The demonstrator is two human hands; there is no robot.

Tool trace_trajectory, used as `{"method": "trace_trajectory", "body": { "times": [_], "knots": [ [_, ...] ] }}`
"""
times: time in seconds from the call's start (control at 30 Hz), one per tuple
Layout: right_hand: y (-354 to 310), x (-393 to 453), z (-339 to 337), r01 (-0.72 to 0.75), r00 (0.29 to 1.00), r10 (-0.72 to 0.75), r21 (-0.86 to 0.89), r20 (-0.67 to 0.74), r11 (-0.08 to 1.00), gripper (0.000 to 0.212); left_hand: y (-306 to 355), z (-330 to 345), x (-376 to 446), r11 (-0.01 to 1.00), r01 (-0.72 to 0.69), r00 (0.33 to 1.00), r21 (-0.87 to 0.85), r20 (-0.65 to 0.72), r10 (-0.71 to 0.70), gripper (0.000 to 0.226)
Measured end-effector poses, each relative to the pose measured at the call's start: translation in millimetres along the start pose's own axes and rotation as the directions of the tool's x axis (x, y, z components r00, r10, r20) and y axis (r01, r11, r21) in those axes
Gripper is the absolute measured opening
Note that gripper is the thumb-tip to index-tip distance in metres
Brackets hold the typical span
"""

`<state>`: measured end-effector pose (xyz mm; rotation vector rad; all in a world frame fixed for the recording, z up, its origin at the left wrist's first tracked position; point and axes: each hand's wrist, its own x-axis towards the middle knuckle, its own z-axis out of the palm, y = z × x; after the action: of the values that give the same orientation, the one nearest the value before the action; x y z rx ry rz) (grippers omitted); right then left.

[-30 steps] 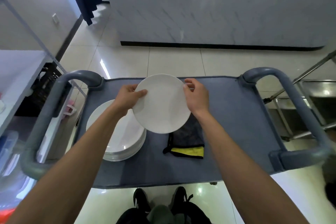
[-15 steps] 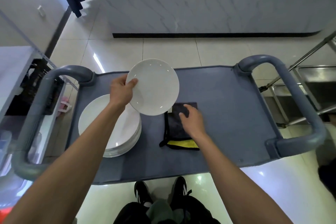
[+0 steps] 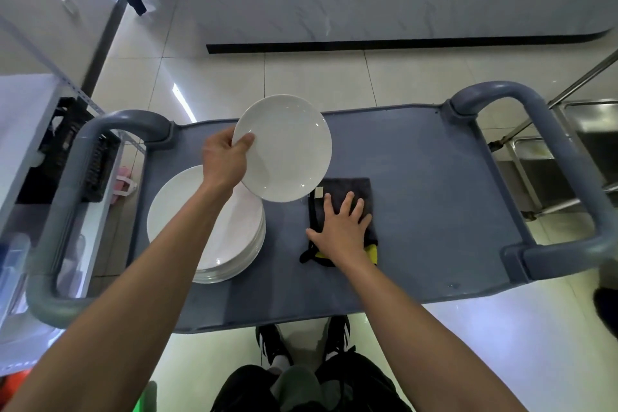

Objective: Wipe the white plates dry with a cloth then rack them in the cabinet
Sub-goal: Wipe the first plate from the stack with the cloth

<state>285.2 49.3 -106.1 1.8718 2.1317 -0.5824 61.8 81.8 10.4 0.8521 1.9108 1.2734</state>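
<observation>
So the left hand has one white plate pinched by its left rim, thumb on the face, held up tilted above the grey cart around centre frame. The plate sticks out to the right of the grip. Right hand is flat, fingers spread, pressing on the dark cloth just below-right of the plate. Stack of plates sits lower left, under the left forearm.
</observation>
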Motion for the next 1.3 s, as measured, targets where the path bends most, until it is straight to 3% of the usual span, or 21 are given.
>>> {"method": "trace_trajectory", "body": {
  "times": [0.17,0.33,0.4,0.47,0.53,0.63,0.73,0.8,1.03,1.2,1.3],
  "knots": [
    [6.9,0.4,-1.1,-0.001,0.996,-0.006,-0.075,-0.091,0.997,0.067,-1.9,-5.2,3.0,1.000,0.011,1.000,-0.021,-0.005,-0.011,0.017],
    [20.3,2.3,-7.5,0.032,0.988,-0.043,-0.077,-0.147,0.997,0.054,-0.7,-4.2,3.3,0.999,0.016,1.000,-0.040,-0.017,-0.017,0.019],
    [26.6,4.2,-8.5,0.043,0.983,-0.044,-0.008,-0.179,0.999,0.048,-0.5,-3.1,2.7,0.999,0.013,1.000,-0.044,-0.015,-0.013,0.017],
    [32.7,7.2,-11.8,0.057,0.970,-0.013,0.177,-0.243,0.983,0.042,-1.0,-2.1,1.9,0.999,0.012,1.000,-0.052,-0.016,-0.013,0.013],
    [37.6,8.3,-18.5,0.070,0.952,0.076,0.452,-0.297,0.889,0.039,-2.0,-1.5,1.6,0.998,0.013,1.000,-0.062,-0.019,-0.014,0.010],
    [41.9,3.6,-35.3,0.055,0.932,0.250,0.784,-0.262,0.618,0.037,-2.2,0.8,-0.3,0.996,0.021,1.000,-0.081,-0.021,-0.023,0.010],
    [42.0,-4.8,-54.9,0.097,0.912,0.314,0.883,-0.264,0.460,0.020,-0.9,5.6,-2.8,0.995,0.024,1.000,-0.095,-0.015,-0.025,0.009],
    [38.8,-9.7,-71.6,0.154,0.898,0.320,0.897,-0.302,0.415,0.014,1.5,9.5,-4.9,0.994,0.032,0.999,-0.101,-0.008,-0.033,0.009],
    [8.9,-20.7,-126.2,0.430,0.804,0.220,0.796,-0.552,0.427,0.028,15.7,27.8,-24.5,0.993,0.022,0.999,-0.116,0.040,-0.017,0.010],
    [-17.4,-1.0,-140.1,0.544,0.697,0.084,0.602,-0.712,0.584,0.034,25.3,33.7,-39.7,0.992,0.008,0.996,-0.129,0.088,0.003,0.012],
    [-30.6,7.2,-139.2,0.529,0.707,0.014,0.541,-0.707,0.654,0.039,29.9,31.8,-45.7,0.988,0.002,0.993,-0.151,0.118,0.016,0.013]
  ]
}}
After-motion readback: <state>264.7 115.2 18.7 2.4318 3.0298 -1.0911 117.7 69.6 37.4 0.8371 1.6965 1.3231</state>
